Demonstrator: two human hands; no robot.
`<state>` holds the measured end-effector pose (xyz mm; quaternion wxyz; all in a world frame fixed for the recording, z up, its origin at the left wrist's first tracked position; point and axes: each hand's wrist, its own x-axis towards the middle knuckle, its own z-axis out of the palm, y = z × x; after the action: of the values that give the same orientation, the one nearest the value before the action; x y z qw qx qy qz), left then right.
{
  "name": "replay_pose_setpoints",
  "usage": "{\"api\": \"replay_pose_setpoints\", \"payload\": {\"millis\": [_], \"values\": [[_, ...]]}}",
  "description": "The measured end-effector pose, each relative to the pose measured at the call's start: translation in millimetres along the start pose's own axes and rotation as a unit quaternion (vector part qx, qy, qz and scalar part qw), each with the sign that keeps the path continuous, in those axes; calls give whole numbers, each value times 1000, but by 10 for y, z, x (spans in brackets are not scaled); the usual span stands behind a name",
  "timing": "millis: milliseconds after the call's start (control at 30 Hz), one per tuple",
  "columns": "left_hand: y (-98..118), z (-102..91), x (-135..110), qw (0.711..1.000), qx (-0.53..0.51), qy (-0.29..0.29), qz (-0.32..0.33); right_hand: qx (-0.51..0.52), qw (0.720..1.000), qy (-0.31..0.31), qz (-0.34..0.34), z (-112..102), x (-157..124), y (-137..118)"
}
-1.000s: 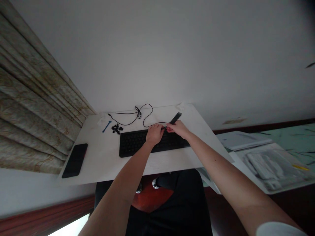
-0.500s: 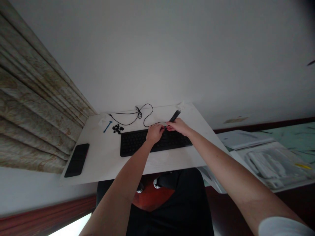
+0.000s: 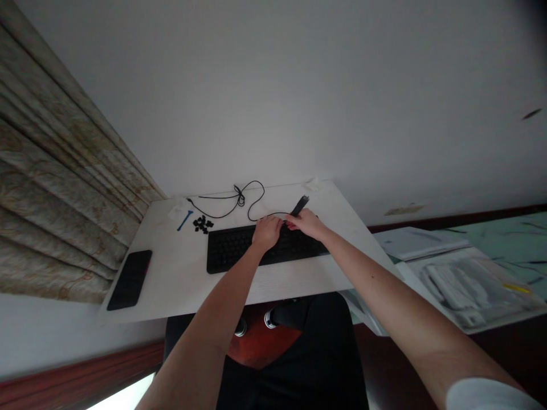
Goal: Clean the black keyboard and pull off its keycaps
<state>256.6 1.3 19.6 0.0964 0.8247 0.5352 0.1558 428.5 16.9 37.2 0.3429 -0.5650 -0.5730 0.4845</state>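
Note:
A black keyboard [image 3: 231,247] lies on the white table. My left hand [image 3: 267,232] is on its middle, with the fingers curled at the far edge and partly hidden. Just to the right, my right hand [image 3: 306,222] is closed around a slim black brush [image 3: 300,205]. The brush slants up and away, its frayed bristle end pointing to the far right. The fingertips of both hands are close together over the keyboard's far side. What lies between those fingertips is too small to make out.
Loose black keycaps [image 3: 202,224] lie in a pile left of the keyboard, beside a small blue tool [image 3: 185,220]. A black cable [image 3: 256,196] loops behind the keyboard. A black phone [image 3: 130,279] is at the table's left edge. Papers and a plastic-wrapped item [image 3: 461,285] lie to the right.
The brush in my right hand has dipped a little toward me and left. My left hand has stayed on the keyboard. The whole view has shifted slightly.

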Motion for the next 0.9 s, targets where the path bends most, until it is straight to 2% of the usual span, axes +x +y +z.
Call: {"api": "replay_pose_setpoints", "payload": {"millis": [300, 533, 733, 900], "values": [[3, -4, -5, 1000, -1, -4, -8, -69, 997, -1, -40, -49, 27, 88], [-9, 8, 2, 1000, -12, -4, -10, 19, 999, -33, 16, -63, 104, -2], [-10, 7, 2, 1000, -24, 0, -1, 114, 988, -59, 90, -190, 105, -49], [3, 14, -8, 1000, -28, -2, -3, 113, 987, -56, 97, -182, 87, -74]]}}
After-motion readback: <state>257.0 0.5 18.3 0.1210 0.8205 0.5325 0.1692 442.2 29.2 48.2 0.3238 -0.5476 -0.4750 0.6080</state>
